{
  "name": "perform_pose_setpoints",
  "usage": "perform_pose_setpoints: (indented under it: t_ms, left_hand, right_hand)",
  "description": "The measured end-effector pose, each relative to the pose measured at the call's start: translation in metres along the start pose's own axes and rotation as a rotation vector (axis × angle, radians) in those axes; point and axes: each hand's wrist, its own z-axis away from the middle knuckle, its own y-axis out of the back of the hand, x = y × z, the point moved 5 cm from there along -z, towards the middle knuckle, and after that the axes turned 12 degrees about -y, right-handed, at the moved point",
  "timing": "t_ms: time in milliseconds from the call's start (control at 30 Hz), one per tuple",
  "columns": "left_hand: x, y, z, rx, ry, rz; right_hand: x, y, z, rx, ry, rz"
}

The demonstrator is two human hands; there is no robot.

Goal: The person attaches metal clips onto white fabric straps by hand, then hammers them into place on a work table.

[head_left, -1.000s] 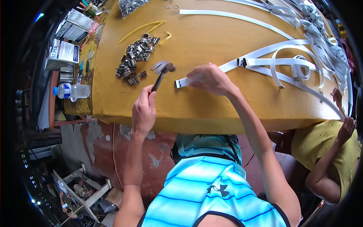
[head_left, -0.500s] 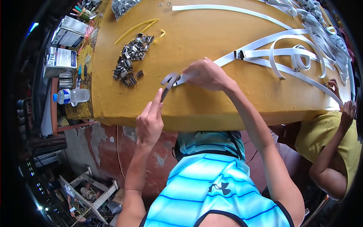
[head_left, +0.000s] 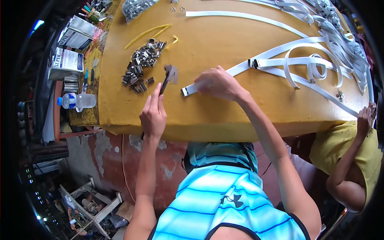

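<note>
My left hand is wrapped round the handle of a small hammer, whose head is raised over the yellow table, left of the strap end. My right hand presses on a white strap, its fingers partly blurred. The strap's near end carries a metal clip and points toward the hammer. Farther along, another dark metal buckle sits where white straps meet. A pile of metal clips lies beyond the hammer, on its left.
White straps spread over the table's right side. A co-worker's hand holds a strap at the right edge. Cans and a water bottle stand at the left. A bag of small parts lies at the far edge.
The hammer has lifted off the strap end and moved left with my left hand. My right hand stays on the strap. The co-worker's hands have shifted at the right edge.
</note>
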Motion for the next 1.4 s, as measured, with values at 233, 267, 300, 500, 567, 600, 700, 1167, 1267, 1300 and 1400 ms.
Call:
perform_pose_setpoints:
  t_ms: [233, 267, 300, 500, 567, 600, 700, 1167, 1267, 1300, 1400]
  left_hand:
    - [0.025, 0.016, -0.045, 0.101, -0.205, 0.139]
    - [0.033, 0.014, -0.047, -0.030, -0.093, 0.308]
    - [0.038, 0.007, -0.045, -0.165, 0.015, 0.469]
    - [-0.019, 0.030, -0.003, -0.092, 0.445, 0.705]
    - [-0.033, 0.043, 0.009, -0.029, 0.440, 0.752]
    - [-0.045, 0.048, 0.019, -0.039, 0.443, 0.727]
    - [-0.072, 0.053, 0.043, -0.088, 0.476, 0.692]
    - [0.118, -0.082, -0.097, -0.516, 0.111, 1.174]
    - [0.162, -0.140, -0.133, -0.545, 0.071, 1.218]
    - [0.170, -0.156, -0.136, -0.581, 0.068, 1.204]
    - [0.179, -0.179, -0.137, -0.605, 0.081, 1.119]
  right_hand:
    - [-0.036, 0.014, 0.013, 0.075, 0.156, -0.048]
    - [-0.044, 0.017, 0.012, 0.094, 0.192, -0.062]
    - [-0.051, 0.020, 0.011, 0.115, 0.231, -0.078]
    - [-0.015, 0.085, 0.006, 0.382, 0.174, 0.266]
    - [0.002, 0.141, 0.017, 0.552, 0.116, 0.443]
    - [0.021, 0.171, 0.019, 0.647, 0.047, 0.493]
    - [0.020, 0.263, 0.058, 0.906, 0.013, 0.713]
    - [0.159, 0.546, 0.239, 1.014, -0.807, 1.200]
    - [0.159, 0.468, 0.229, 0.995, -0.298, 1.074]
    - [0.179, 0.437, 0.230, 1.000, -0.137, 0.871]
    - [0.120, 0.291, 0.216, 1.040, -0.279, 0.618]
